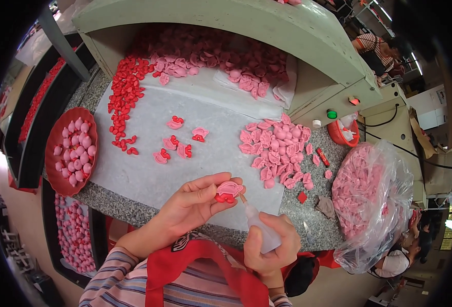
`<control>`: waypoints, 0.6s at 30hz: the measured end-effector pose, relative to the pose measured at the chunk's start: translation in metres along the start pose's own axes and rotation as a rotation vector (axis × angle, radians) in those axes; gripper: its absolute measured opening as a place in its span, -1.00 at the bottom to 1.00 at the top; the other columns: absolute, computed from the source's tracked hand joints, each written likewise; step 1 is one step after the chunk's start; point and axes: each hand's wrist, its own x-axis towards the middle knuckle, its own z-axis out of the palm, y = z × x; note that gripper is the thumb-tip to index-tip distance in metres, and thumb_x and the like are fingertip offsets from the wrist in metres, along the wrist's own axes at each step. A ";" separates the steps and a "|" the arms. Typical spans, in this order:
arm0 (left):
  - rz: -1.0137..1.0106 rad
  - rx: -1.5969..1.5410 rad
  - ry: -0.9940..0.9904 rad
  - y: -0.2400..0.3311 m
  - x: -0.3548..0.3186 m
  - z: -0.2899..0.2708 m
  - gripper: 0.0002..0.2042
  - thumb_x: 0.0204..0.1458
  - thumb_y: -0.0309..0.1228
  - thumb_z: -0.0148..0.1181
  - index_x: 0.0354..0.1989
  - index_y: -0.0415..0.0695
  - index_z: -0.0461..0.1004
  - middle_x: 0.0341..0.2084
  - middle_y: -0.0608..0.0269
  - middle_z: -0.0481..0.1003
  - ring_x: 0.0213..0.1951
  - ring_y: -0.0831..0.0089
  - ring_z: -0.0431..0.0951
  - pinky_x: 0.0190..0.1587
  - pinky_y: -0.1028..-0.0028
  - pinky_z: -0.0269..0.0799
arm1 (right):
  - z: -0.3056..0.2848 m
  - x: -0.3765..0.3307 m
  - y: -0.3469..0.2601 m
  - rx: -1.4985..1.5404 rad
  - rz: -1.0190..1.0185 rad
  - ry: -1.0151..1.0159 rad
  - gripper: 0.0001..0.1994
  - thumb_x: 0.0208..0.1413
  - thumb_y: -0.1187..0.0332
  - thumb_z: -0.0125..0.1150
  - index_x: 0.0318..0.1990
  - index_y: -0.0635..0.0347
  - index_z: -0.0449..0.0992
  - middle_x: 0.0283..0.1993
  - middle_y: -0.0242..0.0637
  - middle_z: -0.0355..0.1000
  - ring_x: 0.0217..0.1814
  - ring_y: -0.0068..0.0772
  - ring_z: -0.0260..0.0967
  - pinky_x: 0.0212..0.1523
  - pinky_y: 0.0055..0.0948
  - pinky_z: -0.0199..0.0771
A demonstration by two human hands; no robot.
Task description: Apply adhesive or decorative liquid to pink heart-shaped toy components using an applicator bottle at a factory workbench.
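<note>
My left hand (195, 202) pinches a small pink plastic piece with a red part (229, 190) on it, just above the near edge of the white sheet (149, 169). My right hand (274, 245) grips a small translucent squeeze bottle (261, 227), its thin nozzle tip touching the pink piece. Several finished pink-and-red pieces (177, 143) lie on the sheet beyond my hands. A heap of plain pink pieces (277, 148) sits to the right, and a band of small red parts (123, 97) runs along the left.
A red bowl (57, 174) of pink pieces stands at the left on the granite counter (308, 220). A clear bag (374, 199) of pink pieces sits at right. A grey-green machine hood (267, 25) overhangs the back. Dark trays (75, 230) hold more pieces lower left.
</note>
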 end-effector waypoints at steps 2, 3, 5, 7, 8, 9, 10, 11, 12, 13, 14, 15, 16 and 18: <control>0.003 -0.001 -0.003 0.000 0.000 -0.001 -0.63 0.06 -0.43 -0.01 0.06 -0.24 0.23 0.07 0.02 0.23 0.10 0.26 0.26 0.14 0.35 0.20 | -0.001 0.000 -0.001 -0.011 0.020 -0.008 -0.81 -0.23 0.47 0.13 -0.38 0.35 0.42 -0.57 -0.17 0.36 -0.65 -0.34 0.27 -0.61 -0.50 0.24; 0.009 -0.008 -0.002 0.000 0.001 -0.001 -0.63 0.06 -0.43 -0.01 0.06 -0.24 0.23 0.07 0.01 0.23 0.10 0.26 0.26 0.14 0.35 0.20 | -0.001 0.000 -0.001 -0.012 0.021 -0.007 -0.81 -0.23 0.47 0.13 -0.38 0.35 0.42 -0.57 -0.17 0.36 -0.65 -0.34 0.27 -0.61 -0.50 0.24; 0.014 -0.015 0.000 0.000 0.000 -0.001 -0.63 0.06 -0.43 -0.01 0.06 -0.24 0.23 0.06 0.01 0.23 0.10 0.26 0.26 0.14 0.34 0.20 | 0.000 0.000 -0.001 -0.009 0.020 0.010 -0.81 -0.23 0.47 0.13 -0.38 0.35 0.42 -0.57 -0.18 0.36 -0.65 -0.35 0.27 -0.60 -0.51 0.24; 0.001 -0.041 0.043 0.000 0.000 0.000 -0.67 0.00 -0.45 0.06 -0.01 -0.16 0.32 0.03 0.00 0.26 0.13 0.08 0.20 0.18 0.20 0.11 | 0.000 -0.001 0.000 -0.009 0.020 0.008 -0.81 -0.22 0.47 0.13 -0.38 0.35 0.42 -0.57 -0.18 0.36 -0.65 -0.35 0.27 -0.60 -0.51 0.24; 0.001 -0.042 0.044 0.000 0.000 -0.001 -0.67 0.00 -0.45 0.06 -0.01 -0.16 0.32 0.03 0.00 0.26 0.13 0.08 0.20 0.18 0.20 0.11 | 0.000 -0.001 0.000 -0.009 0.020 0.006 -0.81 -0.22 0.47 0.13 -0.38 0.35 0.42 -0.57 -0.18 0.36 -0.65 -0.35 0.27 -0.61 -0.51 0.24; 0.000 -0.050 0.043 0.000 0.000 -0.001 -0.67 0.00 -0.45 0.05 -0.01 -0.16 0.32 0.03 0.00 0.26 0.13 0.08 0.20 0.18 0.20 0.12 | -0.001 -0.001 0.000 -0.008 0.021 0.006 -0.81 -0.22 0.47 0.13 -0.38 0.35 0.42 -0.57 -0.18 0.36 -0.65 -0.35 0.27 -0.61 -0.51 0.24; -0.001 -0.058 0.043 0.000 0.000 -0.002 -0.67 0.01 -0.45 0.05 -0.01 -0.17 0.32 0.03 -0.01 0.26 0.13 0.08 0.20 0.17 0.21 0.13 | -0.001 -0.002 -0.001 -0.008 0.040 -0.004 -0.81 -0.22 0.47 0.14 -0.38 0.35 0.43 -0.56 -0.18 0.37 -0.64 -0.35 0.28 -0.59 -0.50 0.25; 0.000 -0.058 0.044 0.001 0.000 -0.002 -0.67 0.01 -0.45 0.05 -0.01 -0.17 0.32 0.03 -0.01 0.26 0.13 0.08 0.20 0.17 0.21 0.13 | -0.002 -0.002 -0.001 -0.008 0.059 -0.014 -0.81 -0.22 0.47 0.14 -0.38 0.35 0.43 -0.55 -0.17 0.38 -0.62 -0.34 0.29 -0.57 -0.50 0.27; 0.003 -0.060 0.047 0.001 -0.001 -0.001 -0.68 0.01 -0.45 0.04 -0.02 -0.17 0.32 0.03 -0.01 0.25 0.13 0.07 0.20 0.16 0.22 0.15 | -0.001 -0.003 -0.001 -0.006 0.059 -0.015 -0.81 -0.22 0.47 0.14 -0.38 0.35 0.43 -0.55 -0.17 0.38 -0.62 -0.34 0.29 -0.57 -0.50 0.27; 0.002 -0.060 0.049 0.001 0.000 0.000 -0.68 0.01 -0.46 0.04 -0.02 -0.17 0.32 0.04 -0.01 0.25 0.13 0.07 0.20 0.15 0.22 0.17 | -0.002 -0.002 0.000 -0.030 0.038 -0.002 -0.81 -0.22 0.47 0.14 -0.37 0.35 0.43 -0.53 -0.17 0.39 -0.60 -0.33 0.30 -0.55 -0.49 0.29; 0.000 -0.060 0.048 0.001 0.001 0.000 -0.68 0.01 -0.46 0.04 -0.02 -0.17 0.32 0.04 -0.01 0.25 0.13 0.07 0.20 0.15 0.22 0.17 | -0.003 -0.003 0.001 -0.053 0.017 0.010 -0.80 -0.22 0.46 0.14 -0.37 0.35 0.43 -0.51 -0.17 0.40 -0.58 -0.33 0.32 -0.52 -0.49 0.31; 0.000 -0.063 0.043 0.001 0.001 0.001 -0.68 0.01 -0.46 0.03 -0.02 -0.18 0.32 0.04 -0.02 0.25 0.13 0.06 0.20 0.14 0.23 0.19 | -0.003 -0.003 0.001 -0.054 0.018 0.012 -0.80 -0.22 0.46 0.14 -0.37 0.35 0.43 -0.51 -0.17 0.40 -0.58 -0.33 0.32 -0.52 -0.49 0.31; 0.002 -0.068 0.039 0.001 0.001 0.001 -0.68 0.02 -0.46 0.03 -0.02 -0.18 0.31 0.04 -0.02 0.24 0.12 0.06 0.20 0.14 0.24 0.20 | -0.003 -0.004 0.001 -0.041 0.047 0.014 -0.80 -0.22 0.46 0.15 -0.37 0.35 0.44 -0.49 -0.17 0.41 -0.57 -0.33 0.33 -0.50 -0.48 0.32; 0.005 -0.071 0.044 0.001 0.001 0.000 -0.68 0.02 -0.46 0.02 -0.01 -0.18 0.31 0.04 -0.02 0.24 0.12 0.05 0.20 0.13 0.24 0.21 | -0.003 -0.005 0.001 -0.027 0.077 0.015 -0.80 -0.22 0.46 0.15 -0.37 0.35 0.44 -0.48 -0.17 0.41 -0.55 -0.32 0.34 -0.48 -0.48 0.33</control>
